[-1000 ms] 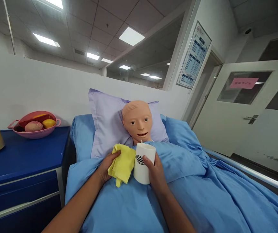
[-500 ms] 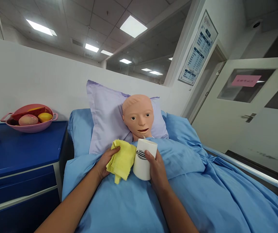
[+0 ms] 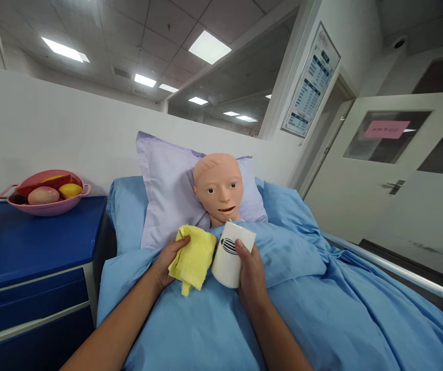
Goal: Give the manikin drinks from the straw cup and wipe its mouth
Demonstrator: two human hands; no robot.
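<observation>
The person's left hand (image 3: 167, 260) pinches a folded yellow towel (image 3: 193, 257), thumb on top, over the blue quilt (image 3: 202, 330). The right hand (image 3: 253, 270) is wrapped around a white mug (image 3: 227, 265) printed with a black striped oval; the mug leans with its rim toward the right of the view, just beside the towel. A thin pale straw (image 3: 229, 220) rises from the rim toward the mouth of a mannequin head (image 3: 218, 183); whether it touches the lips is hard to tell. The head rests on a lilac pillow (image 3: 171, 190), mouth slightly parted. On the blue bedside cabinet (image 3: 74, 232), a pink two-handled basket (image 3: 47, 208) holds fruit, including a lemon (image 3: 70, 190).
</observation>
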